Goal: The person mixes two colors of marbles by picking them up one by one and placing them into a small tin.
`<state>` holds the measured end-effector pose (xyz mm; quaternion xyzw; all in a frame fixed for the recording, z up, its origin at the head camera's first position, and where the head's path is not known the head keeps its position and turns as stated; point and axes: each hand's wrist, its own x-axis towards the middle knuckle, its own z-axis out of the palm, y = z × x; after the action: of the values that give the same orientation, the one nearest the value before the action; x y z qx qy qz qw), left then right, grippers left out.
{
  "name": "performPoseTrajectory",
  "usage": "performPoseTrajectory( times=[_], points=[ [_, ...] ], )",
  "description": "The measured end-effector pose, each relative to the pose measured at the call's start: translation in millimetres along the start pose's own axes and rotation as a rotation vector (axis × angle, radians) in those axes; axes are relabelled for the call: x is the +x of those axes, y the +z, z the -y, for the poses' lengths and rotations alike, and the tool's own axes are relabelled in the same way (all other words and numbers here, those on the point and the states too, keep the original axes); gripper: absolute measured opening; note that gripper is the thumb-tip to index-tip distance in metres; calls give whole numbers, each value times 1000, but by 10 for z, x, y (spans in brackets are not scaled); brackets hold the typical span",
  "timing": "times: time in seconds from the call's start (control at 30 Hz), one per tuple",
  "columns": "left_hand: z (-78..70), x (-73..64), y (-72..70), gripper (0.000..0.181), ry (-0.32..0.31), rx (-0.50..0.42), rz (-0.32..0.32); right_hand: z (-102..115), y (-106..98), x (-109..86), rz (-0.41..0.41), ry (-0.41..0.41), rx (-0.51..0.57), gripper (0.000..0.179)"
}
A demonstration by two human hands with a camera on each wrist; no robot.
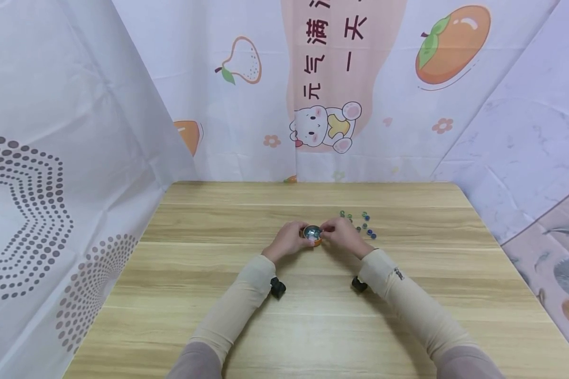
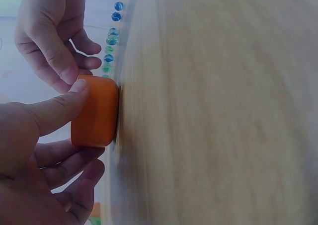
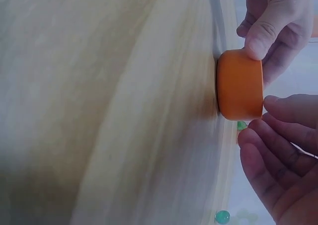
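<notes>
A small round orange bowl (image 1: 314, 241) with a shiny, silvery interior stands on the wooden table. My left hand (image 1: 288, 240) grips its left side, thumb on the near rim and fingers behind. In the left wrist view the bowl (image 2: 95, 111) sits upright between the thumb and fingers of that left hand (image 2: 44, 155). My right hand (image 1: 343, 235) is at the right rim, its thumb and fingertips close together. The right wrist view shows this right hand (image 3: 285, 155) touching the bowl's edge (image 3: 241, 86); whether something small lies between its fingertips is hidden.
Several glass marbles, blue ones (image 1: 370, 231) and green ones (image 1: 342, 213), lie scattered on the table (image 1: 246, 210) beyond and right of the right hand. Patterned cloth (image 1: 237, 116) hangs along the back and sides of the table. Black wrist cameras (image 1: 277, 288) hang below both sleeves.
</notes>
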<state>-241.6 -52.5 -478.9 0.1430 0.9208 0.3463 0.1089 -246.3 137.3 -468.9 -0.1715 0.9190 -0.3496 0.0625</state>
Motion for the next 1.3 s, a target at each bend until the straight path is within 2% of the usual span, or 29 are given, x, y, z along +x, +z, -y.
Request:
performPoseTrajectory(
  times=[0.5, 0.83, 1.03, 1.3],
  points=[
    [-19, 0, 0, 46, -3, -9, 8, -47, -150, -25, 31, 51, -56, 22],
    [-77, -28, -25, 51, -1, 100, 5, -71, -274, -24, 16, 16, -123, 22],
    [-75, -28, -18, 57, -16, 83, -8, -116, -333, -21, -1, 39, -153, 22],
    [-51, -15, -3, 49, -9, 54, -16, -248, -443, -41, -20, 48, -174, 24]
  ],
)
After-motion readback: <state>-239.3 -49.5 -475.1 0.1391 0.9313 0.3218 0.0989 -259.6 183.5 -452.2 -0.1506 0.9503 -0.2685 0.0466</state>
